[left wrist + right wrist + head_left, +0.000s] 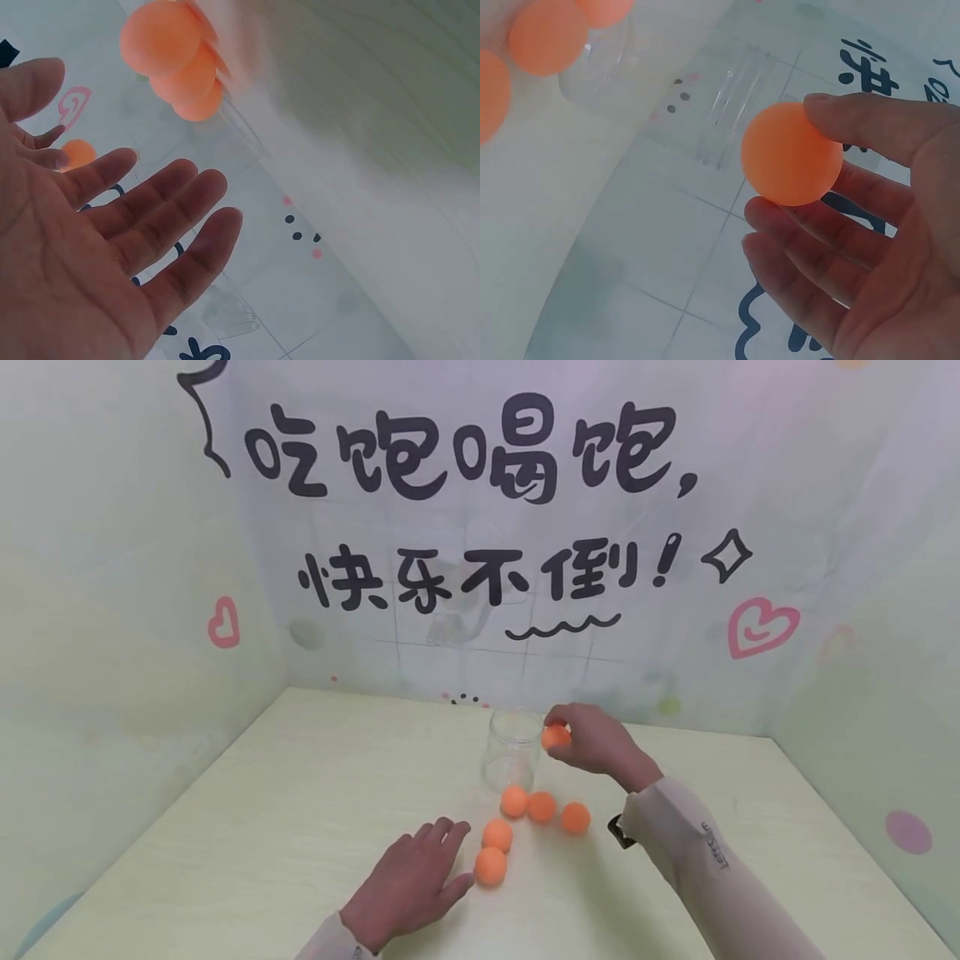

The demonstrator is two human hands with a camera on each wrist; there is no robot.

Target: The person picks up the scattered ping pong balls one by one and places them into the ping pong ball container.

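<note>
Pale wall panels (120,543), printed with dark lettering (495,585) and pink hearts (763,628), are noted behind and on both sides of a light-coloured bench (300,793). One orange ball (791,154) is grasped by the right hand (603,743), the thumb and fingers (769,214) being curved about it. It is held clear of the bench, just to the right of the upper part of a clear jar (512,768), which is stood upright; whether ball and jar are in contact cannot be determined. The sideways offset is judged to be the controlling relation: the jar's mouth is placed just to the left of the grasped ball, with the jar's rim and wall between. No long axis is presented by the ball; the jar's axis is vertical. The right hand is positioned nearer to the jar. The left hand (412,881) is observed empty, its fingers spread and extended, beside two loose balls (491,866) set close together on the bench. Three further balls (542,807) are ranged in a slanting row in front of the jar and toward its right, the leftmost being nearest its foot.
</note>
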